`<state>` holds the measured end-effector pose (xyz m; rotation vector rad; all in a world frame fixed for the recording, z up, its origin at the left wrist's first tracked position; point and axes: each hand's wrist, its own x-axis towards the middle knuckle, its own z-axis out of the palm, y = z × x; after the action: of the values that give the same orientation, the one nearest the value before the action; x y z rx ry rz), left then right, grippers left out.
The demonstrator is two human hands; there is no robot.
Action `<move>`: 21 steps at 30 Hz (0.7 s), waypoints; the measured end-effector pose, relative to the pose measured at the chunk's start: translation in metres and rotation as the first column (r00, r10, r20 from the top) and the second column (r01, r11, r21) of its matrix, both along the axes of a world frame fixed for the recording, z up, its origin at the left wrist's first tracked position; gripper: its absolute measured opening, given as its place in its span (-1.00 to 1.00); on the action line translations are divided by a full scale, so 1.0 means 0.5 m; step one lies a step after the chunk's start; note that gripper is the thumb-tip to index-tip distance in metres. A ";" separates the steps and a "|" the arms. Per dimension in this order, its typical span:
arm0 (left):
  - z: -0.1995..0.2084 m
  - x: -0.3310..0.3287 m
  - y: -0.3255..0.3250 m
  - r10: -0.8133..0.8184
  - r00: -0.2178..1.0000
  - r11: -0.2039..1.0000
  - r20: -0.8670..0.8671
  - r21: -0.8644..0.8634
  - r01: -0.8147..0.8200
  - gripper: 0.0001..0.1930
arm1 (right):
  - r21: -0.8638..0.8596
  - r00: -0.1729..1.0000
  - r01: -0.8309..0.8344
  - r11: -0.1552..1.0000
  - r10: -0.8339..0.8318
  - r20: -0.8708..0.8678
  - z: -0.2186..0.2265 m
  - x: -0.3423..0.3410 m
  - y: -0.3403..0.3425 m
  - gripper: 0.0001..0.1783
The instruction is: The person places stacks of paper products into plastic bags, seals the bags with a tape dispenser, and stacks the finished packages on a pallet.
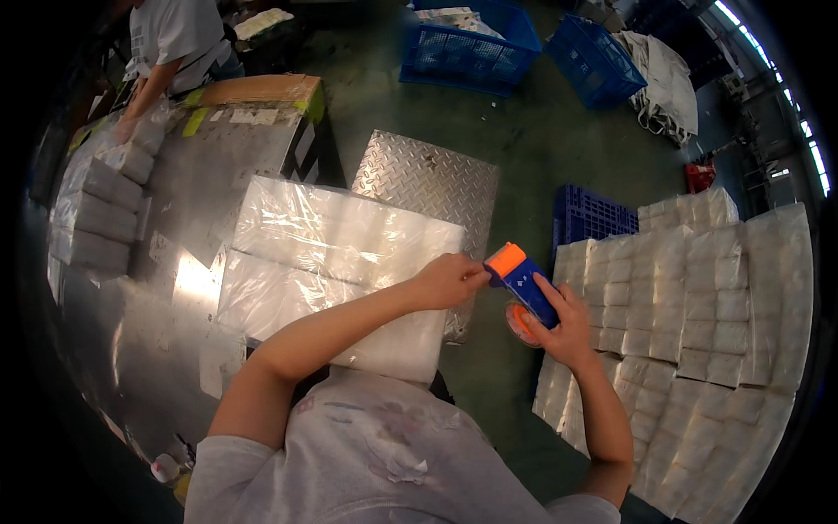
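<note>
A blue and orange tape dispenser point(534, 293) with a roll of tape is gripped in my right hand point(569, 327), fingers wrapped around its body. My left hand point(452, 281) is closed in a pinch right at the dispenser's orange front end. Whatever lies between those fingertips, perhaps the tape's loose end, is too small to make out. Under my left forearm lies a large clear plastic bag point(314, 223) packed with white bundles, in front of my body. The bag's near edge sits close against my shirt.
A metal worktable point(205, 166) extends left, with wrapped white packs point(96, 210) where another person point(175, 52) works. Beyond my bag is a diamond-plate metal platform point(428, 170). Bagged white bundles point(672, 306) are stacked at right, by a blue pallet point(589, 214). Blue crates point(467, 57) stand far back.
</note>
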<state>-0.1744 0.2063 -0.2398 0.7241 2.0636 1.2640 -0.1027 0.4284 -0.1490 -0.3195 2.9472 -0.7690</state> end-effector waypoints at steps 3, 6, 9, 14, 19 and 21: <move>0.051 -0.013 -0.039 0.212 0.854 0.863 0.475 0.319 -0.392 -0.48 | -0.093 0.950 -0.065 0.994 0.033 -0.312 0.008 0.046 -0.031 -0.33; 0.104 -0.002 -0.087 0.161 0.644 0.834 0.748 0.246 -0.494 -0.38 | -0.087 0.898 -0.187 0.978 0.134 -0.418 0.014 0.058 -0.084 -0.32; 0.152 0.011 -0.124 0.184 0.808 0.933 0.560 0.160 -0.323 -0.38 | -0.024 0.860 -0.302 0.953 0.262 -0.437 0.009 0.060 -0.136 -0.31; 0.102 0.048 -0.209 0.353 0.777 0.852 0.521 0.165 -0.497 -0.46 | 0.010 0.825 -0.412 0.911 0.377 -0.421 0.006 0.062 -0.220 -0.33; 0.089 0.106 -0.326 0.624 0.776 0.774 0.089 0.064 -0.630 -0.43 | -0.028 0.804 -0.530 0.848 0.492 -0.333 0.002 0.056 -0.323 -0.31; 0.095 0.123 -0.379 0.675 0.732 0.737 -0.093 0.038 -0.675 -0.46 | -0.045 0.792 -0.573 0.818 0.539 -0.285 0.013 0.050 -0.370 -0.29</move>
<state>-0.1128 0.0167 -0.1924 -0.0114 2.5234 1.6268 -0.0778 0.2436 -0.1426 -1.3277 2.7589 -0.8724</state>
